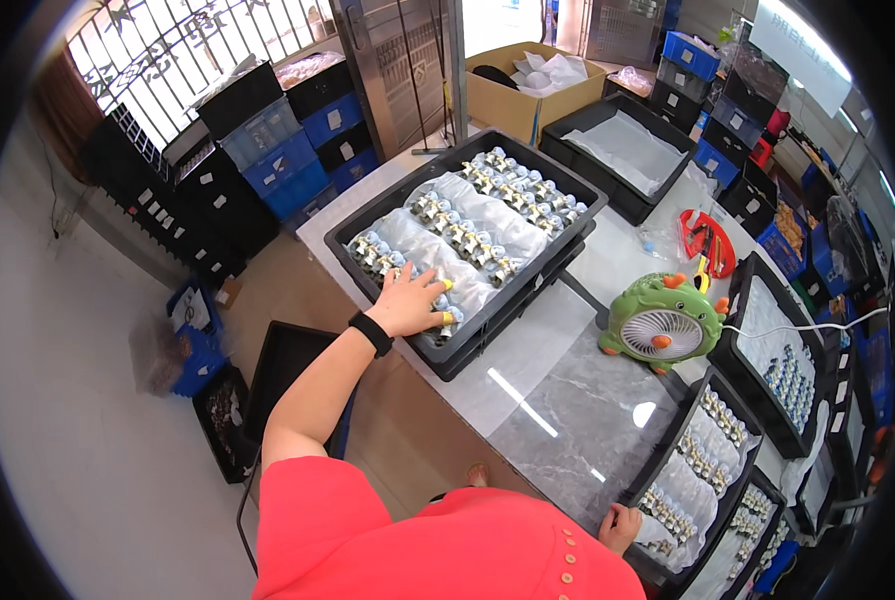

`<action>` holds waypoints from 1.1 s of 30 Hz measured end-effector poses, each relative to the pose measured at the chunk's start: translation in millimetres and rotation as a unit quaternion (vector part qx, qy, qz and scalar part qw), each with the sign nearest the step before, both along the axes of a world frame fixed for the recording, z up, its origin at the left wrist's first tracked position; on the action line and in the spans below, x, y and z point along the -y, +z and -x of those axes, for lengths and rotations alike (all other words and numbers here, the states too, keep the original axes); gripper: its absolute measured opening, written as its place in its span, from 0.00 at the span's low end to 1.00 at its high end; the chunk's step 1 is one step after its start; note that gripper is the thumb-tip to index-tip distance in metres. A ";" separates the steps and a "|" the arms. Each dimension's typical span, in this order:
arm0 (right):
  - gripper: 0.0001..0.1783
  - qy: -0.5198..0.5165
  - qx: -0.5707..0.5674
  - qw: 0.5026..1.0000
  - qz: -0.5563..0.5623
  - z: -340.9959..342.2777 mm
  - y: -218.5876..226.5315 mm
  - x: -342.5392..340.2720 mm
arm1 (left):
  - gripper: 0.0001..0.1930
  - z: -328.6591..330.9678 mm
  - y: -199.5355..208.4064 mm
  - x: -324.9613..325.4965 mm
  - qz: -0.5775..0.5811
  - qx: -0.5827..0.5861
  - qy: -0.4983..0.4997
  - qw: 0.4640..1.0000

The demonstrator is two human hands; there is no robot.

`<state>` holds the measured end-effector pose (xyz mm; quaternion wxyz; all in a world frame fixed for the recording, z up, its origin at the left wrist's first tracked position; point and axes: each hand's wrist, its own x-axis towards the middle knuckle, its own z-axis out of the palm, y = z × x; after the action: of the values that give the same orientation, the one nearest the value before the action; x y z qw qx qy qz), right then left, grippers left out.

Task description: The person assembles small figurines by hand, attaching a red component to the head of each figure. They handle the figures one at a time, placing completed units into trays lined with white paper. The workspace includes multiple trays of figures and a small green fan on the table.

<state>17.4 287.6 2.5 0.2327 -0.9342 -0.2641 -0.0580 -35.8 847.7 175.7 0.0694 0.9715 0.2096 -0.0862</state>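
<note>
My left hand (408, 303) lies with its fingers spread on the near-left row of small silvery and pale-blue parts (373, 252). Yellow covers sit on some fingertips, and a black band circles the wrist. These parts stand in rows, parted by white sheets (433, 262), inside a large black tray (590, 205) stacked on another. At lower right, my right hand (620, 527) has its fingers curled at the left rim of a smaller black tray (658, 462). That one holds similar rows of parts (703, 462) between white sheets. The parts' exact kind is too small to tell.
A green animal-shaped fan (663, 325) stands between the trays, its white cord running right. Behind it lies a red basket (708, 243) with tools. A sheet-lined black tray (623, 150) and a cardboard box (528, 90) stand farther back. Blue crates (278, 160) are stacked at left.
</note>
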 end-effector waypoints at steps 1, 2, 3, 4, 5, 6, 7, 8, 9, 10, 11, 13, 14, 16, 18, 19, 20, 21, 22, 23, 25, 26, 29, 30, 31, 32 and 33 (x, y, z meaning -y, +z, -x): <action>0.04 0.002 0.006 1.000 -0.007 -0.6 -1.6 -0.7 | 0.30 2.5 0.4 2.2 -0.006 0.021 0.009 1.000; 0.04 0.002 0.011 1.000 -0.011 -0.4 -3.5 0.1 | 0.30 2.8 -0.4 3.1 -0.014 0.034 0.009 0.999; 0.04 0.003 0.016 1.000 -0.015 -0.4 -5.3 0.4 | 0.30 3.6 -2.1 2.7 -0.021 0.047 0.009 0.999; 0.04 0.003 0.021 1.000 -0.019 -0.2 -5.5 1.3 | 0.30 4.1 -4.4 2.7 -0.028 0.060 0.009 0.998; 0.04 0.003 0.027 0.999 -0.024 0.6 -3.1 -0.1 | 0.28 5.1 -7.6 3.7 -0.040 0.095 0.009 0.995; 0.04 0.002 0.027 0.999 -0.028 1.0 -2.3 -0.2 | 0.28 5.0 -9.1 3.3 -0.043 0.101 0.006 0.994; 0.05 0.001 0.026 0.999 -0.032 1.3 -2.7 0.0 | 0.27 4.8 -10.2 3.1 -0.046 0.107 0.002 0.993; 0.05 0.000 0.025 0.999 -0.037 1.3 -2.3 0.0 | 0.27 5.4 -10.6 3.7 -0.049 0.112 0.000 0.992; 0.04 0.004 0.035 0.999 -0.041 1.1 0.1 -1.5 | 0.25 6.7 -10.9 5.9 -0.053 0.122 0.005 0.991; 0.04 0.001 0.034 0.998 -0.046 1.0 0.3 -2.3 | 0.25 7.3 -11.9 5.7 -0.041 0.157 0.017 0.987; 0.04 0.001 0.033 0.998 -0.052 0.3 -0.5 -3.2 | 0.25 9.2 -14.4 4.6 -0.028 0.190 0.032 0.981; 0.04 0.001 0.035 0.997 -0.065 0.3 2.6 -3.3 | 0.22 11.9 -23.5 8.8 -0.020 0.292 0.063 0.954; 0.04 0.002 0.028 0.997 -0.074 0.6 2.7 -2.7 | 0.21 14.0 -26.9 12.5 -0.024 0.311 0.067 0.948; 0.05 0.007 0.013 0.996 -0.092 -0.3 2.5 0.9 | 0.18 18.7 -31.6 23.4 -0.032 0.351 0.076 0.933; 0.05 0.020 -0.015 0.993 -0.113 -3.1 6.4 4.6 | 0.16 24.7 -32.6 40.2 -0.031 0.353 0.091 0.931; 0.05 0.027 -0.029 0.992 -0.123 -4.7 8.9 7.0 | 0.15 27.9 -32.5 48.7 -0.030 0.355 0.097 0.929; 0.05 0.025 -0.075 0.987 -0.138 -5.7 11.4 9.6 | 0.15 30.2 -32.6 57.1 -0.028 0.358 0.105 0.928; 0.05 0.022 -0.120 0.981 -0.151 -6.3 14.2 12.1 | 0.15 32.7 -31.4 65.7 -0.029 0.340 0.116 0.933; 0.05 0.023 -0.163 0.972 -0.166 -8.5 15.7 16.0 | 0.15 34.4 -35.5 70.5 -0.018 0.366 0.114 0.923; 0.06 0.034 -0.191 0.964 -0.180 -11.1 16.7 18.4 | 0.15 34.5 -38.1 72.9 -0.010 0.390 0.110 0.914; 0.07 0.045 -0.260 0.941 -0.211 -16.6 22.3 27.1 | 0.15 34.6 -43.0 81.7 -0.021 0.393 0.108 0.913; 0.07 0.050 -0.296 0.926 -0.230 -18.5 25.5 27.4 | 0.15 36.2 -42.2 84.6 -0.026 0.390 0.115 0.913; 0.08 0.089 -0.350 0.906 -0.219 -31.3 28.8 29.7 | 0.16 43.5 -50.0 89.5 -0.031 0.377 0.135 0.916; 0.09 0.100 -0.372 0.897 -0.219 -33.2 27.9 30.2 | 0.16 47.0 -50.4 88.5 -0.033 0.372 0.138 0.918; 0.09 0.119 -0.369 0.897 -0.211 -35.7 23.9 32.3 | 0.16 49.1 -49.7 90.3 -0.035 0.366 0.142 0.919; 0.09 0.132 -0.359 0.900 -0.206 -36.8 25.0 33.7 | 0.16 47.5 -42.1 95.8 -0.028 0.327 0.156 0.931; 0.09 0.145 -0.349 0.903 -0.203 -36.4 27.9 34.6 | 0.16 46.7 -31.8 100.2 -0.021 0.288 0.170 0.942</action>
<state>53.7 253.0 30.5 0.5002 -0.7784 -0.2813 0.2543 -82.5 747.4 143.9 0.1203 0.9061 0.3443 0.2144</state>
